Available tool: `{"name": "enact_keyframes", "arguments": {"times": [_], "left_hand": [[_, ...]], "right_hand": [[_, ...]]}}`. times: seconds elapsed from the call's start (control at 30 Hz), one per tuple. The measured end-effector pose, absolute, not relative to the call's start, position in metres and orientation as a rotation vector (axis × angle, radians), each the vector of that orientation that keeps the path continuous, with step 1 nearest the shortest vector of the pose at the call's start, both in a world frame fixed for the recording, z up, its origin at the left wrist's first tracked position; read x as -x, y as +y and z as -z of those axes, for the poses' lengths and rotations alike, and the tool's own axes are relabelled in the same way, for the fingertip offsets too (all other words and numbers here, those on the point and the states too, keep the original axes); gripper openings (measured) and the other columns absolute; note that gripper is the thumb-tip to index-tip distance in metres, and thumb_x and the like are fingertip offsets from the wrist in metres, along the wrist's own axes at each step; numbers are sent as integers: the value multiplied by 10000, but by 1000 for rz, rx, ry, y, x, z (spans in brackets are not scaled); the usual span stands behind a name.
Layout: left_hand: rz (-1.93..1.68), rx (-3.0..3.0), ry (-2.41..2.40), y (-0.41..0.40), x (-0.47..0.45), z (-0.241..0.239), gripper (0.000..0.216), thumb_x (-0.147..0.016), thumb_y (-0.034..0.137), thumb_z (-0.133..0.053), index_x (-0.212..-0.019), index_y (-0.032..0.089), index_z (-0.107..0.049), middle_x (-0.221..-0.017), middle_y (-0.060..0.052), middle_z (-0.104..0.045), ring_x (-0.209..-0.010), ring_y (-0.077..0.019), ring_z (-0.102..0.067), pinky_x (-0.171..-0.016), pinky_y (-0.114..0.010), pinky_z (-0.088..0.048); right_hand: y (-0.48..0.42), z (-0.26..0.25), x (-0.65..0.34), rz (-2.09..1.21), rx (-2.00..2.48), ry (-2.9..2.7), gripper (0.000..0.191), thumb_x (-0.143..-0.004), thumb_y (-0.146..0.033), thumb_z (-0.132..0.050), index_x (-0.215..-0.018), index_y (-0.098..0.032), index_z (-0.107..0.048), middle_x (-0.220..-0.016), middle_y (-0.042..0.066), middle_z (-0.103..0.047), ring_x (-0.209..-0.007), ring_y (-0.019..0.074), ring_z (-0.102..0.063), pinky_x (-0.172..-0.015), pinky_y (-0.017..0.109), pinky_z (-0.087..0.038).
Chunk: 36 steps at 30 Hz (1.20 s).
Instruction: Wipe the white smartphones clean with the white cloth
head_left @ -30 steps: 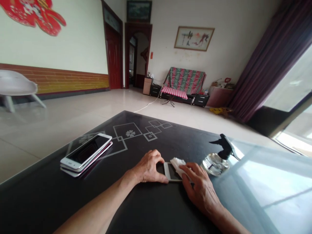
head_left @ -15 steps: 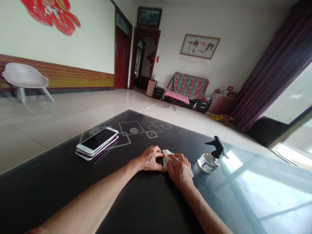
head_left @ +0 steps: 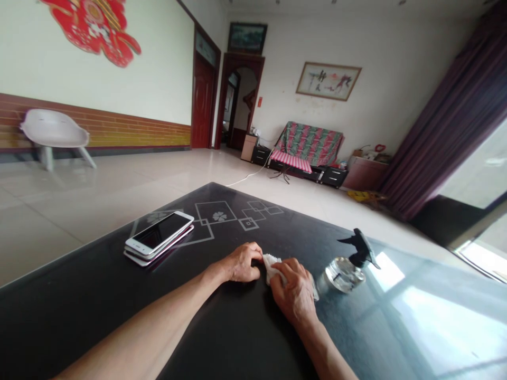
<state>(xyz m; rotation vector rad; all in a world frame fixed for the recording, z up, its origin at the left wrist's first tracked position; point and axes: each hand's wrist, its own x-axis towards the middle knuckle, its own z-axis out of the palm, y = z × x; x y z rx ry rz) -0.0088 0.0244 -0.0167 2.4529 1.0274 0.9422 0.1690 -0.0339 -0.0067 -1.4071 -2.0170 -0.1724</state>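
My left hand (head_left: 241,263) rests on the black glass table (head_left: 222,332) with fingers curled round the edge of a small phone, which is almost fully hidden under both hands. My right hand (head_left: 295,289) is closed on a crumpled white cloth (head_left: 271,262) and presses it down where the phone lies. To the left lies a stack of phones (head_left: 159,236), the top one white with a dark screen. A clear spray bottle (head_left: 345,269) with a black trigger head stands just right of my right hand.
The table's far edge and left edge drop to a pale tiled floor. A white chair (head_left: 55,132) stands by the left wall. A covered sofa (head_left: 309,145) and dark curtains (head_left: 447,126) are at the far side of the room.
My right hand slid the cloth leftwards over the small phone, which showed a second ago and is now covered. The view has tilted and shifted slightly.
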Motion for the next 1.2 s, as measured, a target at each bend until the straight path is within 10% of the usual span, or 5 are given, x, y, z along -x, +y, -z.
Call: {"name": "enact_keyframes", "arguments": {"times": [1.2], "left_hand": [[-947, -2554, 1088, 24, 7, 20, 316, -769, 81, -508, -1002, 167, -703, -1109, -81, -607, -981, -201, -571, -938, -329, -443]], "right_hand": [[-48, 2, -213, 192, 1221, -2226, 233, -802, -150, -476, -918, -208, -669, -918, 58, -605, -826, 184, -554, -790, 330, -405]]}}
